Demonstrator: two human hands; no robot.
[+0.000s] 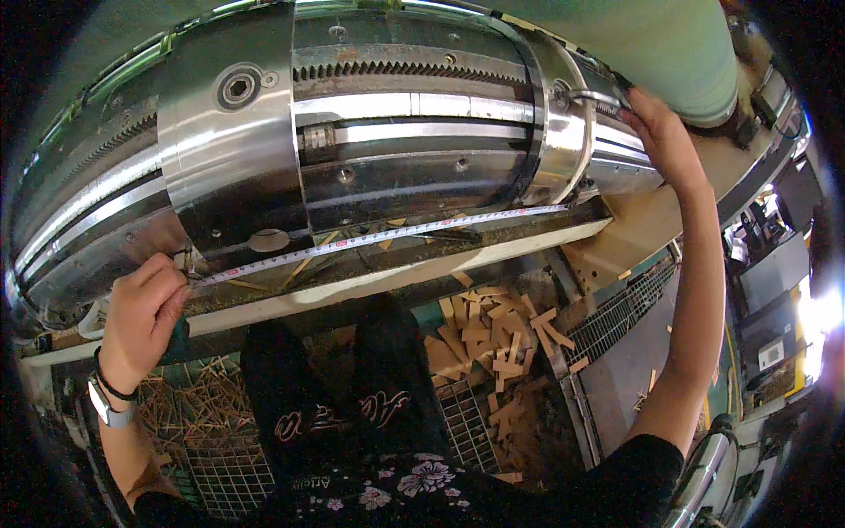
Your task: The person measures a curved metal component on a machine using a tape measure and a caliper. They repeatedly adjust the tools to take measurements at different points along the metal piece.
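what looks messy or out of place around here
Flat tan pieces lie in a loose heap right of the person's legs, and thin brown strips tangle at the left; both seem strewn, not stacked.

We see a white measuring tape (387, 235) with fine dark marks and scattered red patches, a gleaming silver collar (198, 141), a pale green cylinder (678, 53), tan strips (475, 334), black trousers (282, 374) with pinkish script, and a black shirt (502, 488) with a white-and-pink floral print.

Tape measure (378, 236) between machine (233, 158) and beam (440, 267).
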